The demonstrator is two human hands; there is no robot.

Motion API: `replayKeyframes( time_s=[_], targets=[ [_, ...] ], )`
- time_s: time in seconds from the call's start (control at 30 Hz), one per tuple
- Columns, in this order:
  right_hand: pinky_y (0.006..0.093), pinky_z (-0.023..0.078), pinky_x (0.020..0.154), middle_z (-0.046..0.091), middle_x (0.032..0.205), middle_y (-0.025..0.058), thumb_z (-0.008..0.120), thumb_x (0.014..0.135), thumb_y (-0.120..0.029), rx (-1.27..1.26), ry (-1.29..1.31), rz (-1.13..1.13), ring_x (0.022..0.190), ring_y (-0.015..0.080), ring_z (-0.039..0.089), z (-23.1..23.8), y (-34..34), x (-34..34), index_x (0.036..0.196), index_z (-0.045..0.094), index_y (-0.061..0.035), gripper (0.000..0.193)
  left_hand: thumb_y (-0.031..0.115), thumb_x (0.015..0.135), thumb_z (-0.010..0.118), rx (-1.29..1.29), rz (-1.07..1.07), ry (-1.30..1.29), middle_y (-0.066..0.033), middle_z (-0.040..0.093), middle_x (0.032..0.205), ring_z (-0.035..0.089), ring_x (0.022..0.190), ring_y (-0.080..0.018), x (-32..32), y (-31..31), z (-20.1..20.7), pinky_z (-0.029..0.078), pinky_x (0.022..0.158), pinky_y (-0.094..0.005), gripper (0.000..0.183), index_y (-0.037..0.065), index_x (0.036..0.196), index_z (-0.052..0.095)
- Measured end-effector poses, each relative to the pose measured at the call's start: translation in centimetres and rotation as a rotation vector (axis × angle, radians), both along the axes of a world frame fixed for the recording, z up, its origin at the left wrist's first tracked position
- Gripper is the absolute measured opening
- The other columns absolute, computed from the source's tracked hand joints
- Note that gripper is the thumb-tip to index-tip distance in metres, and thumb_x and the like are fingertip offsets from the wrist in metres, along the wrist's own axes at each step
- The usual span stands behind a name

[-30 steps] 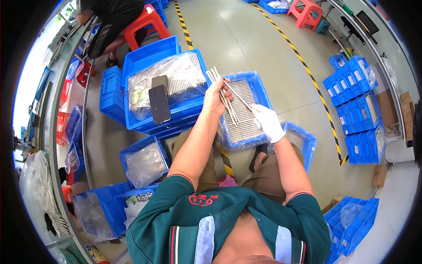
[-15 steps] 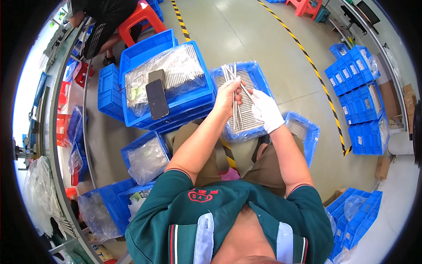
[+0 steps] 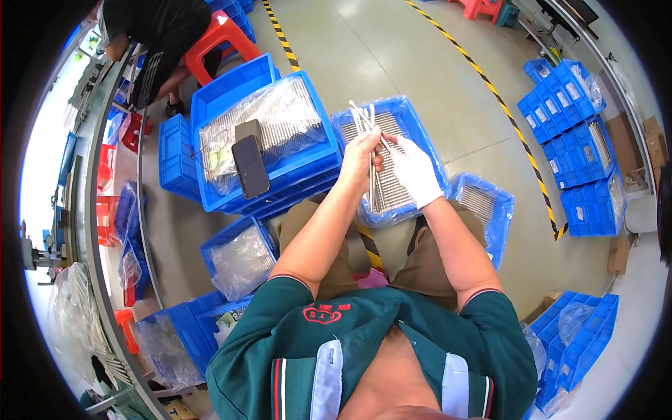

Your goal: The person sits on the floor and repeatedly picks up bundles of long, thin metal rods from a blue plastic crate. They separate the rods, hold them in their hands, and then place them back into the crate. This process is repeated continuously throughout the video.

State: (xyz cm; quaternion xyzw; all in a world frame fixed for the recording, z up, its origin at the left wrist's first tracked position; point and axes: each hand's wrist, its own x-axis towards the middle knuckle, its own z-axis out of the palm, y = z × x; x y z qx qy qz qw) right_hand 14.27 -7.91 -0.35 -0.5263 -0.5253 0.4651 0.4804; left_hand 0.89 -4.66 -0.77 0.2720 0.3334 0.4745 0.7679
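Now the gloved right hand (image 3: 416,171) sits closer to the left hand (image 3: 360,155), both pinching metal rods (image 3: 374,185).

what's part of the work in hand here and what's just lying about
Seemingly in use: metal rods in the left hand; gloved right hand; blue rod bin beneath

Seemingly aside: dark phone; stacked blue bins, far right

Far side: past the rod bin (image 3: 435,157) I could pass my hand over open floor (image 3: 392,66).
Left: a stack of blue crates (image 3: 297,170), a dark phone (image 3: 250,166) on top, blocks a low sweep from my left hand (image 3: 362,155).
Right: beyond my right hand (image 3: 414,170) there's floor room; nearer, another blue bin (image 3: 505,222) obstructs.
Between hands: rods (image 3: 376,190) fill the gap.
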Motion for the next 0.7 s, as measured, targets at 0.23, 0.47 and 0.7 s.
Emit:
replayKeyframes(
  time_s=[0.23, 0.47, 0.7],
  targets=[
    [0.0218, 0.047, 0.066, 0.063, 0.09, 0.0054, 0.054, 0.092, -0.018, -0.271, 0.637, 0.049, 0.077, 0.0079, 0.057, -1.3, 1.2, -0.6, 0.108, 0.061, -0.0012, 0.024, 0.026, 0.09, 0.053, -0.019, -0.037, -0.127, 0.0023, 0.047, 0.067, 0.041, 0.049, -0.0048, -0.1, -0.5, -0.2, 0.034, 0.042, -0.0184, 0.025, 0.002, 0.097, 0.059],
    [0.0368, 0.048, 0.082, 0.058, 0.103, 0.0126, 0.04, 0.095, -0.021, -0.251, 0.76, 0.117, 0.094, 0.0242, 0.057, -9.2, 4.4, 5.3, 0.113, 0.051, -0.0006, 0.03, 0.032, 0.085, 0.057, 0.371, 0.169, 0.327, -0.0027, 0.059, 0.07, 0.051, 0.055, -0.0118, 4.7, -0.6, -4.5, 0.041, 0.047, -0.0294, 0.029, 0.005, 0.091, 0.067],
    [0.0292, 0.047, 0.075, 0.058, 0.1, 0.01, 0.045, 0.096, -0.038, -0.298, 0.168, -0.12, 0.088, 0.0184, 0.056, -7.7, 6.6, 2.8, 0.109, 0.055, 0.0022, 0.044, 0.037, 0.083, 0.059, 0.346, 0.185, 0.587, -0.01, 0.059, 0.064, 0.057, 0.063, -0.0186, 1.6, -0.9, -2.2, 0.045, 0.06, -0.035, 0.037, 0.001, 0.075, 0.062]
  ],
)
